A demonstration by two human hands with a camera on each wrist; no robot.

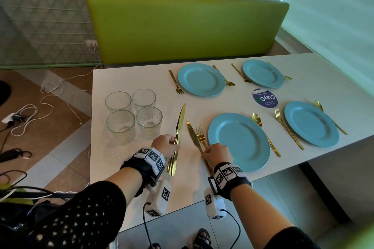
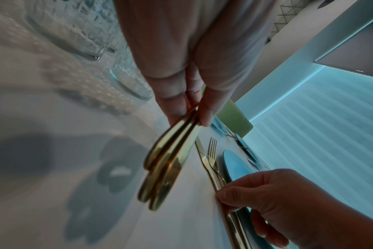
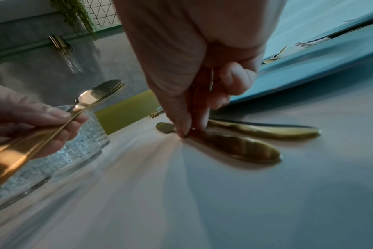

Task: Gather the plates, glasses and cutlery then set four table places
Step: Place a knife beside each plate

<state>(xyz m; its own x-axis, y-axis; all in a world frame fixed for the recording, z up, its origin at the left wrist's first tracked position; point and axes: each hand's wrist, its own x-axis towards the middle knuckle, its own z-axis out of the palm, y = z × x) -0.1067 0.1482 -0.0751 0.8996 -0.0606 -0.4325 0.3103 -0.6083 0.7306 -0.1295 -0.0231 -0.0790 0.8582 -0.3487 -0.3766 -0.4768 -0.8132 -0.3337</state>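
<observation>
On the white table [image 1: 125,79], four blue plates are laid out, each with a gold fork and spoon beside it. At the nearest plate [image 1: 238,141], the right hand [image 1: 217,152] has its thumb and fingertips pinched on the handle of a gold knife [image 1: 193,136] that lies flat on the table, just left of the fork [image 1: 200,134] and at a slight angle to it; the right wrist view shows the knife's handle end resting on the surface with the fork's handle just beyond it. The left hand [image 1: 166,144] is curled round a bundle of gold knives [image 1: 179,125], held above the table with the blades pointing away; the left wrist view shows what look like three handles, though blur makes the count unsure. Four clear textured glasses [image 1: 132,114] stand together in a square near the table's left edge, just beside the left hand. A round dark sticker [image 1: 265,98] sits between the plates.
</observation>
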